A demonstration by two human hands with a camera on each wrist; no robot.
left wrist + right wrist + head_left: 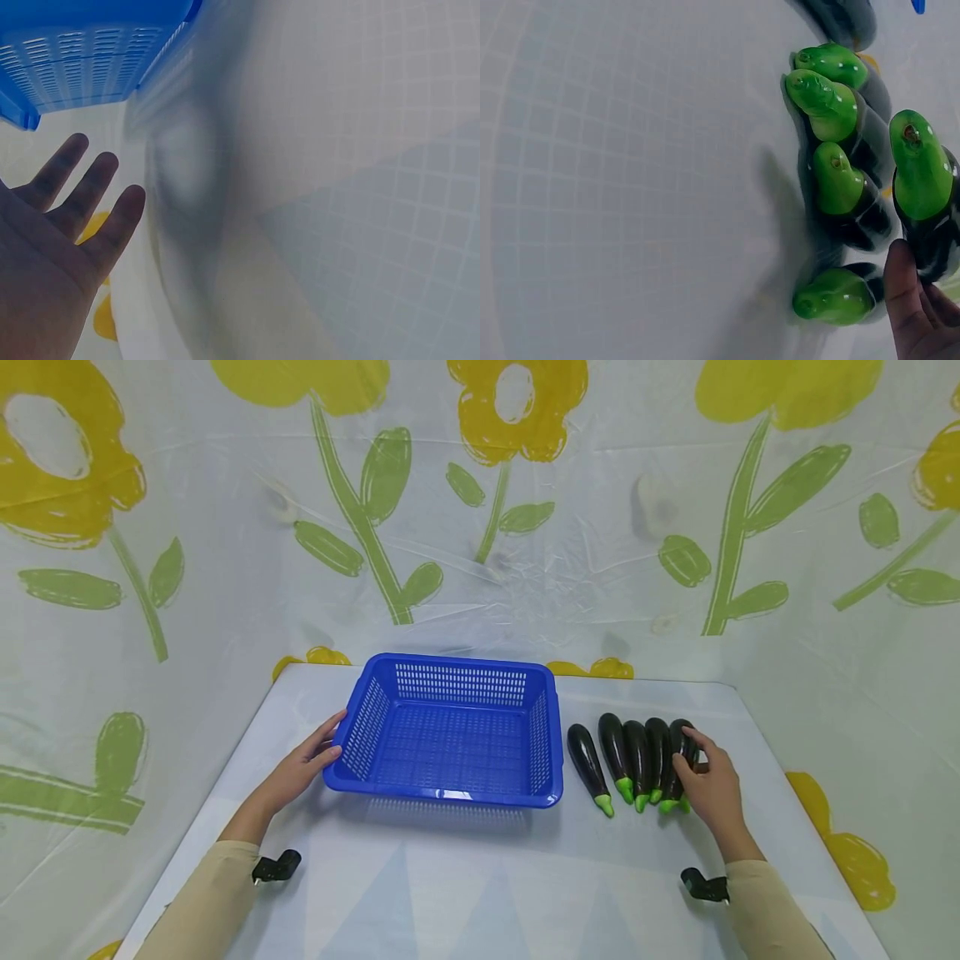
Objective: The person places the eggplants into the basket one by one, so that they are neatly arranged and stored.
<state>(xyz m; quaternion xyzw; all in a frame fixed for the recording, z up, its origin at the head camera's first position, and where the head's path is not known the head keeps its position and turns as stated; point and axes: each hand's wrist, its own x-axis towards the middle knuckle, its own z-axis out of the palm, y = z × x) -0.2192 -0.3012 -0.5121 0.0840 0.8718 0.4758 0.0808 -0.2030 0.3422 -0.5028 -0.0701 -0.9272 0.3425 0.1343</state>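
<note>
My right hand (714, 785) grips a dark purple eggplant (682, 745) with a green stem end, at the right end of a row. In the right wrist view this eggplant (921, 169) is raised above the others, thumb on its side. Below it lies another eggplant (836, 296), mostly hidden from the head view. Several more eggplants (636, 756) lie side by side to its left. My left hand (296, 770) is at the left rim of a blue plastic basket (442, 792), and its fingers (120, 225) are straight and spread in the left wrist view.
The basket, its bottom bare, stands on a white table (420, 893), left of the eggplants. One eggplant (588, 767) lies slightly apart, close to the basket's right side. A flower-printed sheet (600, 568) hangs behind the table's back edge.
</note>
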